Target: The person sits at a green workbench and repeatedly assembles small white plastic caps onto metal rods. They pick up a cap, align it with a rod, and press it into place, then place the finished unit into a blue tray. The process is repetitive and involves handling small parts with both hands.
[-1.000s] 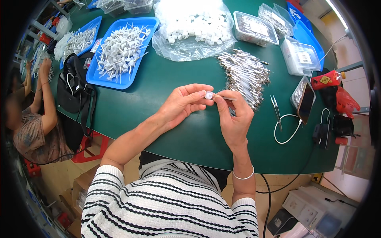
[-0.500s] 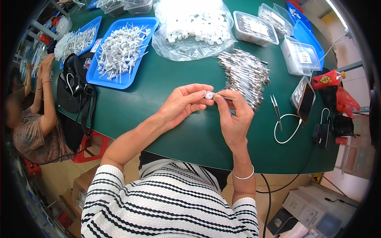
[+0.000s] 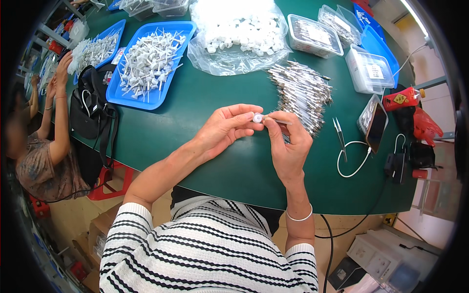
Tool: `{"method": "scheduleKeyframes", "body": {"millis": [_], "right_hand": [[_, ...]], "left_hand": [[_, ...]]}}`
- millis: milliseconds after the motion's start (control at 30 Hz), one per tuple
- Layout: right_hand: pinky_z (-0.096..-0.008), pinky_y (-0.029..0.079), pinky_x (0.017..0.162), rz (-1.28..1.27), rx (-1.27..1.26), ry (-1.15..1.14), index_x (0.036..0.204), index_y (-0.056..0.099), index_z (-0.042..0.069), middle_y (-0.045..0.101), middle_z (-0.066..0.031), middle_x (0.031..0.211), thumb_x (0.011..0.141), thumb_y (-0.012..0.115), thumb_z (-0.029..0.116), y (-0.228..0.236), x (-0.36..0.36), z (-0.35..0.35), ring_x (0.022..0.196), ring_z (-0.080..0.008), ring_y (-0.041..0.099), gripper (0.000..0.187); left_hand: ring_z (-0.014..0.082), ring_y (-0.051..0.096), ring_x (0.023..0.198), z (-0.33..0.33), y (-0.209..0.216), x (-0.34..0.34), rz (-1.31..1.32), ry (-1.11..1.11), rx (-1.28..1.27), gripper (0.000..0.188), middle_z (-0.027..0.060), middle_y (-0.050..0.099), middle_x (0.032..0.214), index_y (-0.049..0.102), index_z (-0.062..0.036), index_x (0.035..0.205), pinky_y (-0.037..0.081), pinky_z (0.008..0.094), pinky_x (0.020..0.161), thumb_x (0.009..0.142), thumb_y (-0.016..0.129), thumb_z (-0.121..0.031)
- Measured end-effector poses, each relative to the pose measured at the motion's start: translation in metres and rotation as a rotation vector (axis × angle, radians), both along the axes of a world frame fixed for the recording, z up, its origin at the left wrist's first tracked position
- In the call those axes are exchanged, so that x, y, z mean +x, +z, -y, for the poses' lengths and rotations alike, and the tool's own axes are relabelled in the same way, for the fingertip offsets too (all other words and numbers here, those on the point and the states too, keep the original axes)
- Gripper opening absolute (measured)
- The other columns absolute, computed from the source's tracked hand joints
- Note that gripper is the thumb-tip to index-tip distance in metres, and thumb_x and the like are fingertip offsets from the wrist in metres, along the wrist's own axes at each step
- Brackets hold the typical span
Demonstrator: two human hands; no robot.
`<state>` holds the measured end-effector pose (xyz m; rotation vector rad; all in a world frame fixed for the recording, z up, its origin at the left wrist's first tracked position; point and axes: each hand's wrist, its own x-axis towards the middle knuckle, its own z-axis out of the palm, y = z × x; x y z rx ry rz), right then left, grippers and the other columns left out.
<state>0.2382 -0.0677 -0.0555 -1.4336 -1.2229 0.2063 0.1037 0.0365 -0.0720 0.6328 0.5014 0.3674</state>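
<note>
Over the near middle of the green table, my left hand (image 3: pixel 220 129) pinches a small white plastic cap (image 3: pixel 258 117) between thumb and index finger, its other fingers loosely curled. My right hand (image 3: pixel 291 146) comes from the right and grips a thin metal rod (image 3: pixel 282 121), with its tip at the cap. Whether the tip sits inside the cap is too small to tell. Just beyond my right hand lies a pile of metal-and-white rods (image 3: pixel 300 95). A clear plastic bag (image 3: pixel 215 66) with many white caps (image 3: pixel 244 36) lies farther back.
A blue tray (image 3: pixel 112 93) holds white caps with stems. Tweezers (image 3: pixel 339 134), a white cable (image 3: pixel 340 171) and a phone (image 3: pixel 377 128) lie at right, near lidded clear boxes (image 3: pixel 369 71). At left are a black bag (image 3: pixel 88 110) and a co-worker (image 3: pixel 46 161).
My hands and the pieces in them have stayed almost still. At the left, the co-worker's hands have shifted slightly, one rising toward the far tray.
</note>
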Motion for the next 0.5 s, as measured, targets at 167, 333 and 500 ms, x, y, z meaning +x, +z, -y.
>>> {"method": "scheduleKeyframes", "body": {"millis": [167, 333, 500], "right_hand": [[-0.0289, 0.052, 0.060, -0.002, 0.001, 0.005, 0.091, 0.061, 0.000, 0.064, -0.0089, 0.082, 0.082, 0.066, -0.002, 0.0011, -0.0001, -0.0001, 0.067, -0.0200, 0.064, 0.011], [-0.0289, 0.052, 0.060, -0.004, -0.015, 0.002, 0.091, 0.061, 0.000, 0.064, -0.0091, 0.082, 0.083, 0.066, 0.000, 0.0028, 0.0000, -0.0002, 0.067, -0.0200, 0.064, 0.009], [-0.0287, 0.052, 0.060, -0.023, -0.031, 0.004, 0.090, 0.062, 0.000, 0.065, -0.0089, 0.082, 0.083, 0.066, 0.001, 0.0042, 0.0007, 0.0002, 0.066, -0.0204, 0.065, 0.009]], "left_hand": [[0.0133, 0.067, 0.088, 0.0000, -0.0002, 0.0000, 0.002, 0.003, 0.022, 0.025, 0.0089, 0.066, 0.099, 0.059, 0.0025, 0.114, 0.056, 0.0203, 0.071, 0.092, 0.058, -0.009], [0.0133, 0.066, 0.088, 0.0001, -0.0007, -0.0002, -0.001, 0.002, 0.046, 0.025, 0.0091, 0.066, 0.099, 0.059, 0.0025, 0.114, 0.056, 0.0203, 0.071, 0.092, 0.058, -0.010], [0.0133, 0.067, 0.088, -0.0003, -0.0015, -0.0003, -0.010, 0.000, 0.092, 0.025, 0.0094, 0.066, 0.098, 0.060, 0.0031, 0.114, 0.056, 0.0203, 0.072, 0.093, 0.057, -0.010]]}}
